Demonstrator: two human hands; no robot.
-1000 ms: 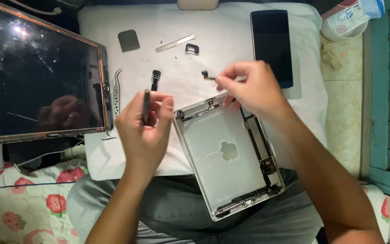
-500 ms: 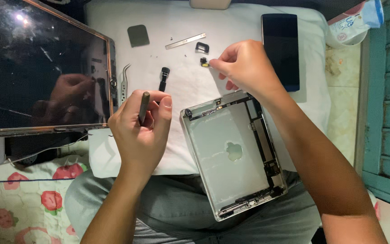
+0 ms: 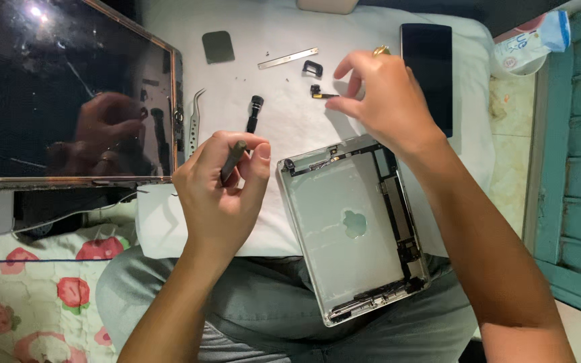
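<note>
white work cloth (image 3: 371,40) over the lap, spilling near the knees – soft footing, nothing on it sits truly level. detached glass screen panel (image 3: 62,87) leans at the left, big and dark; looks brittle, likely safest lifted by its framed edges.

empty tablet back shell (image 3: 354,235) lies tilted, lower half overhanging the cloth onto the lap. thin metal, probably light and stiff but easy to bend; best gripped by the long rims, away from the board strip down its right side. dark phone (image 3: 426,74) flat at top right, partly behind the right hand.

left hand (image 3: 220,195) closed around a slim dark screwdriver (image 3: 232,161), thumb on the shaft, tip up. right hand (image 3: 381,101) hovers over the cloth, thumb and forefinger pinching a small black part with a flex tail (image 3: 321,93) – tiny, featherweight, the ribbon likely tears if pulled; hold by the body.

smaller bits: tweezers (image 3: 195,121) beside the panel, driver bit (image 3: 254,113), metal strip (image 3: 288,58), grey square pad (image 3: 218,47), black bracket (image 3: 313,68). open room is mid-cloth between the bit and the shell; loose screws dot the top.
</note>
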